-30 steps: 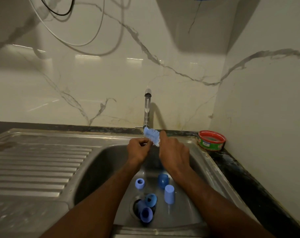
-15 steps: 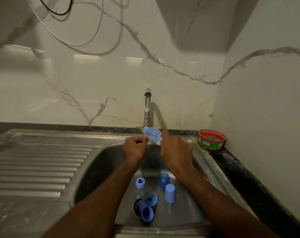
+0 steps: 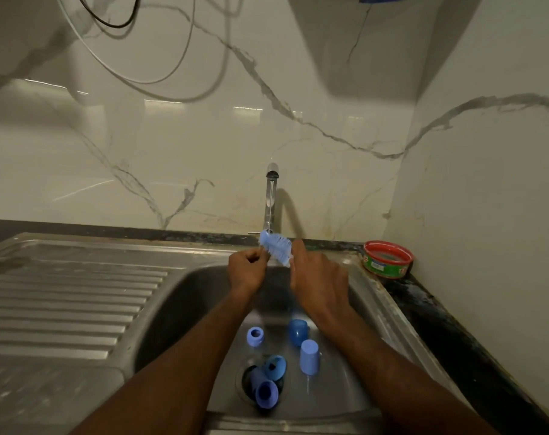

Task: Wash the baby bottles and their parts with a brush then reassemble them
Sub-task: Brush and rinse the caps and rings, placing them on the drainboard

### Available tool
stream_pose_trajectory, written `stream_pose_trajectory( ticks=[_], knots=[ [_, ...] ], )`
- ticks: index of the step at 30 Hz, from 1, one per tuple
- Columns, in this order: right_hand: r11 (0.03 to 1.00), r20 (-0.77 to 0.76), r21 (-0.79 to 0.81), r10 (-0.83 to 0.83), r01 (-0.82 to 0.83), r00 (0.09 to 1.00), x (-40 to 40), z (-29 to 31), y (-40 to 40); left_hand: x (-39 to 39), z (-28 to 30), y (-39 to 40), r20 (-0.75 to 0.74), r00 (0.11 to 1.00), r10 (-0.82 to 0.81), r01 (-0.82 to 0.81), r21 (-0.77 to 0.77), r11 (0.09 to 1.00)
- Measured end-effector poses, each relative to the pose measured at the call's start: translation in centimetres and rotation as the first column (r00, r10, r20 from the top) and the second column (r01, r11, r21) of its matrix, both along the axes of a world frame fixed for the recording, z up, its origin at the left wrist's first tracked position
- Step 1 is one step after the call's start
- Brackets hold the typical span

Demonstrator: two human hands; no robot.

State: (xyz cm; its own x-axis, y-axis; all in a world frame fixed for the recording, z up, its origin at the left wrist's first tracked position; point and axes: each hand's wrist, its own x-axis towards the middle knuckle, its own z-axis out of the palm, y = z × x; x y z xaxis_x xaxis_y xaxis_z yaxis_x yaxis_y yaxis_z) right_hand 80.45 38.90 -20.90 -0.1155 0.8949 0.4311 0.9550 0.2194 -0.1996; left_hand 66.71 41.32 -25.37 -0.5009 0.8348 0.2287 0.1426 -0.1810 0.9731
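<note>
Left hand (image 3: 247, 273) pinched something small, too hidden to name. Right hand (image 3: 317, 277) gripped brush (image 3: 276, 244), bristles up between both hands, under tap (image 3: 271, 196). Bottle parts (image 3: 274, 368) lay below hands in sink (image 3: 179, 296). Best: scrub gently, grip tight.

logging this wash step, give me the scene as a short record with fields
left hand: left hand, fingers curled at the bristle end of the blue bottle brush
right hand: right hand at the brush's other end
brush position: below the chrome tap
in basin: five blue plastic bottle parts, among them a pale blue upturned cap and a small blue ring
sink: stainless steel sink
counter: red-rimmed green tub
</note>
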Motion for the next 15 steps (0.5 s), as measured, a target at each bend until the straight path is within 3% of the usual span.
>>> stream_pose_trajectory(
  ticks=[2, 5, 9, 11, 15],
  knots=[
    [0.999, 0.000, -0.045, 0.006, -0.006, 1.000, -0.5, -0.1, 0.6, 0.0, -0.1, -0.2, 0.091, 0.988, -0.127, 0.127, 0.005, 0.992],
    [0.998, 0.013, 0.053, -0.016, 0.015, 1.000, -0.3, 0.2, 1.3, 0.7, 0.2, -0.5, 0.130, 0.968, -0.214, 0.215, 0.010, 0.977],
    [0.973, 0.022, 0.197, -0.125, 0.118, 0.992, 0.8, 0.1, 1.6, 1.0, 0.5, -0.3, 0.282, 0.949, -0.144, 0.166, -0.056, 0.985],
    [0.968, -0.029, 0.230, -0.100, 0.104, 0.995, 1.1, -0.1, 1.7, 0.6, 0.6, 0.0, 0.397, 0.915, -0.075, 0.118, -0.086, 0.989],
    [0.989, -0.019, 0.148, 0.012, -0.009, 1.000, -0.5, -1.8, 1.4, -0.1, 0.6, 0.1, 0.501, 0.865, -0.022, 0.091, -0.114, 0.989]
  ],
)
